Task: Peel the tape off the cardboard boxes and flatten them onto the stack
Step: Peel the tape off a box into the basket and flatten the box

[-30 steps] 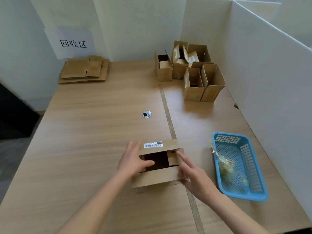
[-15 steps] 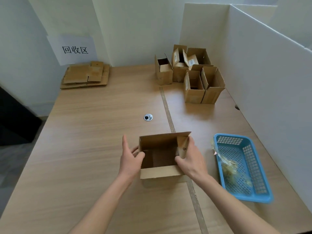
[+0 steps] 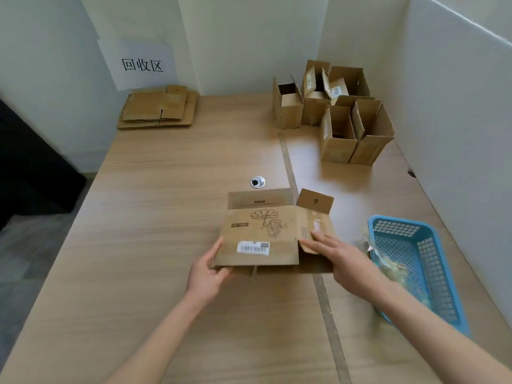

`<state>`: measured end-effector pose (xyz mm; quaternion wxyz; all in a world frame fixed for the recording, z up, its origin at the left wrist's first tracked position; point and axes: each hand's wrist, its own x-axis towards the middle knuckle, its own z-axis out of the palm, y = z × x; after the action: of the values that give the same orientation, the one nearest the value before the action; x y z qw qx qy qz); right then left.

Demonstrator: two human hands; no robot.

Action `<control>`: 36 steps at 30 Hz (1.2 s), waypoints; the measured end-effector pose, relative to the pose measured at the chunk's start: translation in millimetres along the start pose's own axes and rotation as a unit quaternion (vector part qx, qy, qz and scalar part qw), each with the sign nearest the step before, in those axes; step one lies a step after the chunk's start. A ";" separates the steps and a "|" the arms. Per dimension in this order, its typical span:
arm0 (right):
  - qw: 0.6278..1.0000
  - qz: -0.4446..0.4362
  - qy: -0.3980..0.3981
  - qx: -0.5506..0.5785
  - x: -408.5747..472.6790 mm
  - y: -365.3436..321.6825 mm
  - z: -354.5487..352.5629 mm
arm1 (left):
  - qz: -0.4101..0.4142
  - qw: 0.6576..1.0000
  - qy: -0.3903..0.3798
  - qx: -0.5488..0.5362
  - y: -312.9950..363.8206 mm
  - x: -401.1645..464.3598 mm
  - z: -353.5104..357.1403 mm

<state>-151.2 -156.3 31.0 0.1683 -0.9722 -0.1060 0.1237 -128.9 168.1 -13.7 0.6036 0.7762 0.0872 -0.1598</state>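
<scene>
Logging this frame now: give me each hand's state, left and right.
Left hand: grips the near left corner of the flattened box.
Right hand: fingers straight, pressing on the box's right side; open.

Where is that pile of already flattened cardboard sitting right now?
The flattened stack lies in the table's far left corner, against the wall just below the paper sign, well left of the open boxes.
</scene>
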 end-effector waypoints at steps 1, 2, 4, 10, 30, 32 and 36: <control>0.999 -0.001 -0.020 -0.030 -1.8 1.9 16.4 | -0.023 1.000 -0.005 0.010 -15.8 -2.6 1.6; 0.998 -0.001 -0.034 -0.053 -3.1 4.4 31.3 | -0.044 0.998 -0.002 0.033 -30.0 -4.5 2.8; 0.996 0.005 -0.062 -0.070 -6.5 10.1 58.4 | -0.069 0.990 0.007 0.119 -53.1 -7.1 3.8; 0.987 0.009 -0.127 -0.102 -11.7 24.2 97.7 | -0.020 0.898 -0.099 0.428 -73.5 0.3 -1.3; 0.985 0.088 0.115 -0.088 106.4 59.6 148.2 | 0.276 0.771 -0.044 0.573 -69.5 137.0 79.1; 0.985 0.082 0.114 -0.098 107.8 60.0 149.1 | 0.279 0.764 -0.043 0.580 -70.3 137.7 82.8; 0.986 0.071 0.116 -0.102 111.6 60.9 146.1 | 0.250 0.751 -0.029 0.611 -68.3 142.6 95.0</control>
<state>-75.8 -140.8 -146.7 0.0705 -0.9970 -0.0290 0.0103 -31.8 85.7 -147.1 0.0213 0.9686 -0.2435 -0.0447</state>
